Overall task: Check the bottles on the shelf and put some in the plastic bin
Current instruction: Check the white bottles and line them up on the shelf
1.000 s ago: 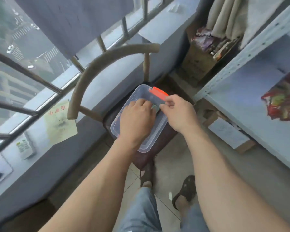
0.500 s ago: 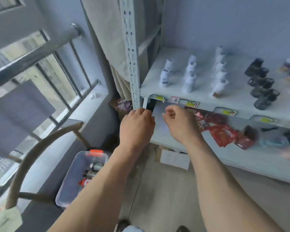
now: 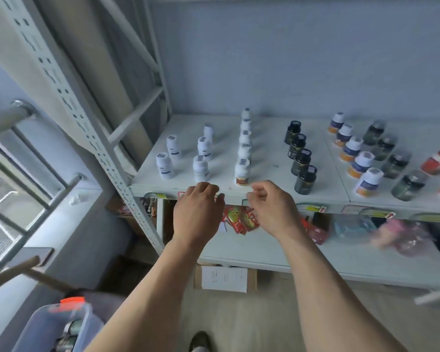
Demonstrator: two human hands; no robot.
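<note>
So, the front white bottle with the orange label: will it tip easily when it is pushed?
Probably yes. The white bottle looks tall and narrow, so a push near its cap may topple it. It seems rigid plastic, likely light. The right hand is nearest.

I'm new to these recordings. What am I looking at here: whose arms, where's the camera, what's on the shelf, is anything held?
There is no machine: a person wears a camera on the head, looking down at their own arms. The left hand and right hand hover at the shelf edge, fingers loosely curled, holding nothing. On it stand rows of white bottles, dark bottles and others further right. Bottom left is the plastic bin with an orange latch, some bottles already inside.
</note>
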